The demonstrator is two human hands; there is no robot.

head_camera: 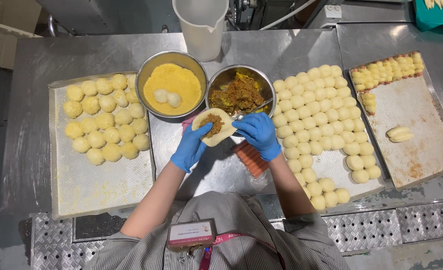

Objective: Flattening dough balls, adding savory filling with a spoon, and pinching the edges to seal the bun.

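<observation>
The blue-gloved left hand (190, 148) cups a flattened pale dough round (214, 127) topped with brown filling, above the steel bench (291, 45). The blue-gloved right hand (259, 134) fingers clench a metal spoon (254, 109) beside the round steel filling bowl (221, 77).

Both hands wear thin blue disposable gloves, the left hand (191, 148) and the right hand (259, 134) alike, each glove ending at the wrist; the forearms are bare up to short sleeves of a grey shirt with fine pinstripes (241, 220) at the bottom centre of the frame; a pink lanyard (231, 239) crosses the chest; a card badge in a clear holder (191, 234) hangs from it.
</observation>
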